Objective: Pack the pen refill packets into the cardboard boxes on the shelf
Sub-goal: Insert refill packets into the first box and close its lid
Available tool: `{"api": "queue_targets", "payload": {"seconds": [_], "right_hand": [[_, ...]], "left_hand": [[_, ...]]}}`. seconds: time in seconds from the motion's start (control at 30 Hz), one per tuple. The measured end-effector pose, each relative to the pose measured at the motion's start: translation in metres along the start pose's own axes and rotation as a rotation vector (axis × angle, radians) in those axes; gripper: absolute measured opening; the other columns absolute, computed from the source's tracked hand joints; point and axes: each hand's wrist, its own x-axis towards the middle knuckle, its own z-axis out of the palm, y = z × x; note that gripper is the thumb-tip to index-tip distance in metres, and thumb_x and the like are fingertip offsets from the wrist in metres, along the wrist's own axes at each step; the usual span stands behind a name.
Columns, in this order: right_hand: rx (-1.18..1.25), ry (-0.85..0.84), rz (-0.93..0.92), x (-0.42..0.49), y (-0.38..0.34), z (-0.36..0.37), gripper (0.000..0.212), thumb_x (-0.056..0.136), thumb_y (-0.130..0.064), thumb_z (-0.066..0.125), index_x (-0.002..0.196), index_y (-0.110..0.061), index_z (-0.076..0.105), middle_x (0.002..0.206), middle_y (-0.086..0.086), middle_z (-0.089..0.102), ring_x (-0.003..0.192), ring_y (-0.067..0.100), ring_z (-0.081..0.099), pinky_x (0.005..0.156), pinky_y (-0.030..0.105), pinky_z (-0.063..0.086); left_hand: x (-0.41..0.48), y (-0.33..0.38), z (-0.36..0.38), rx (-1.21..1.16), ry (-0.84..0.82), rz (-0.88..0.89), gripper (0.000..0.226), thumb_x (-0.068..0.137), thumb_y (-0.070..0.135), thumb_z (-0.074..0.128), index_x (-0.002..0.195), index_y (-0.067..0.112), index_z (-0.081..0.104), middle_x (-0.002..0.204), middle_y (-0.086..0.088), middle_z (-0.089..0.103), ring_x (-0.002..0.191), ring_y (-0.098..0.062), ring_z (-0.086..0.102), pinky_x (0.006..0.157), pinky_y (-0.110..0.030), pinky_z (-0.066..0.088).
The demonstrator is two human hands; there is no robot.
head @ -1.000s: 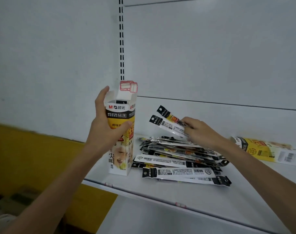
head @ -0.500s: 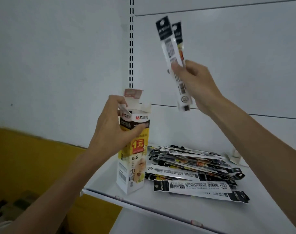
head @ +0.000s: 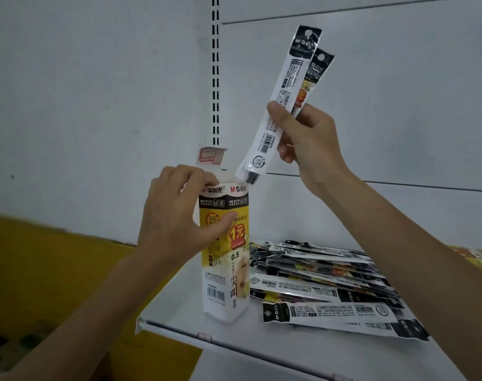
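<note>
1. The rear packet (head: 316,72) is mostly hidden behind the front packet (head: 282,103).
2. The yellow box (head: 479,257) is cut by the right edge.
3. Print on the pile (head: 325,287) is too blurred to read.

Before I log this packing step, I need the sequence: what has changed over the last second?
The right hand lifted two refill packets off the pile, raised them upright, then lowered their bottom ends to the open top of the box. The left hand kept gripping the box, which stayed standing on the shelf; the pile lies as before.
</note>
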Motion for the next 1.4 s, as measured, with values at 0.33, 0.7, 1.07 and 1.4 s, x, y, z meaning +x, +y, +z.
{"api": "queue_targets", "payload": {"seconds": [0.33,0.7,1.07,1.4], "right_hand": [[-0.167,-0.033,-0.084,-0.001,0.008,0.007,0.009,0.083,-0.020,0.067,0.076,-0.018,0.064,0.064,-0.001,0.064,0.043,0.009,0.049,0.041,0.018,0.038],[-0.525,-0.290,-0.104,-0.009,0.007,0.016,0.017,0.076,-0.027,0.074,0.092,-0.022,0.069,0.095,-0.003,0.072,0.088,0.016,0.068,0.080,0.038,0.055],[-0.371,-0.316,0.063,-0.006,0.004,0.010,0.004,0.082,-0.024,0.068,0.086,-0.022,0.067,0.079,-0.010,0.065,0.067,-0.007,0.056,0.062,0.007,0.041],[-0.721,-0.317,0.081,-0.022,0.032,-0.041,0.013,0.083,-0.013,0.063,0.085,-0.026,0.065,0.089,-0.007,0.067,0.085,0.011,0.061,0.074,0.024,0.049]], "left_hand": [[0.019,0.000,-0.017,-0.260,-0.370,-0.012,0.047,0.058,0.059,0.053,0.098,0.034,0.049,0.100,0.022,0.052,0.093,-0.005,0.044,0.071,-0.014,0.040],[0.033,-0.006,-0.031,-0.220,-0.632,-0.025,0.045,0.057,0.050,0.061,0.100,0.045,0.052,0.092,0.029,0.047,0.100,-0.002,0.036,0.070,-0.013,0.040],[0.023,-0.010,-0.029,-0.263,-0.473,0.020,0.064,0.054,0.057,0.058,0.114,0.042,0.041,0.126,0.016,0.036,0.098,-0.004,0.047,0.063,-0.012,0.041],[0.028,0.000,-0.022,-0.126,-0.407,-0.065,0.063,0.069,0.065,0.041,0.120,0.031,0.052,0.107,0.019,0.053,0.097,-0.003,0.038,0.080,-0.037,0.044]]}}
